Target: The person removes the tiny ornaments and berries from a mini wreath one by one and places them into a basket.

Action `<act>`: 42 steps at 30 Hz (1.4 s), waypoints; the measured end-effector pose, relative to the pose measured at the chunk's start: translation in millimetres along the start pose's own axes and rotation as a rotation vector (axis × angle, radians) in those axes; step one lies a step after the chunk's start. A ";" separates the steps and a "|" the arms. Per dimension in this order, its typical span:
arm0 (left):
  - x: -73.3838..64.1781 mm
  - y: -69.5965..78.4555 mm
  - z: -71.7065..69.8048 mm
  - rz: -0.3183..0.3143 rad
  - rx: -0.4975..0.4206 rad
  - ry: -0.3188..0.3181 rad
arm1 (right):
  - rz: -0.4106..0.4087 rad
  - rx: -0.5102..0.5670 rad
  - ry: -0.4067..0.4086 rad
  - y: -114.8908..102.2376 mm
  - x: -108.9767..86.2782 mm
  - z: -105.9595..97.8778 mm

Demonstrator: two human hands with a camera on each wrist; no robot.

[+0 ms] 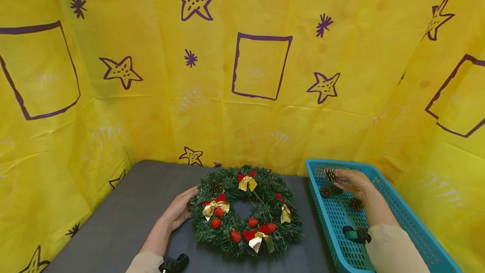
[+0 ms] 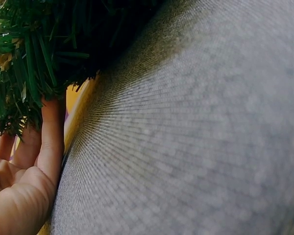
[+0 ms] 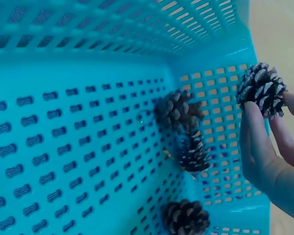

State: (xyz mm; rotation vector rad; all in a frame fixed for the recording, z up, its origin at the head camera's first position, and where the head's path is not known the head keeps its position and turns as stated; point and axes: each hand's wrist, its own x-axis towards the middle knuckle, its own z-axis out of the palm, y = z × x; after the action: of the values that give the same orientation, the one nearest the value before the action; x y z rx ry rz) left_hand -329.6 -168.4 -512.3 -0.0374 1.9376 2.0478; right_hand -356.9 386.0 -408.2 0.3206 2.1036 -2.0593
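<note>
A green wreath (image 1: 242, 210) lies on the dark table, decked with gold-and-red bows (image 1: 215, 206), several red strawberry-like ornaments (image 1: 235, 236) and a pine cone (image 1: 217, 188) at its upper left. My left hand (image 1: 179, 209) rests against the wreath's left side; in the left wrist view its fingers (image 2: 51, 132) touch the green needles and the fingertips are partly hidden. Over the blue basket's far end, my right hand (image 1: 355, 183) pinches a white-tipped pine cone (image 3: 262, 90) between thumb and fingers. Below it, other pine cones (image 3: 186, 219) lie in the basket.
The blue plastic basket (image 1: 329, 234) with perforated walls stands at the right of the table (image 1: 125, 214). Yellow cloth (image 1: 261, 129) with purple drawings hangs behind and at both sides. Each wrist carries a black strapped device (image 1: 174, 263).
</note>
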 end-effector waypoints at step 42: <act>0.1 -1.2 0.6 0.009 -0.004 0.018 | 0.015 -0.341 -0.203 16.6 -2.9 -3.1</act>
State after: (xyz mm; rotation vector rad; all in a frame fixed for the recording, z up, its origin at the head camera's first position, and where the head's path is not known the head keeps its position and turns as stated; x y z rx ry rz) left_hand -329.3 -167.8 -513.4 -0.0481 1.9476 2.0644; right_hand -349.5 389.3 -423.2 0.0733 2.2599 -1.6064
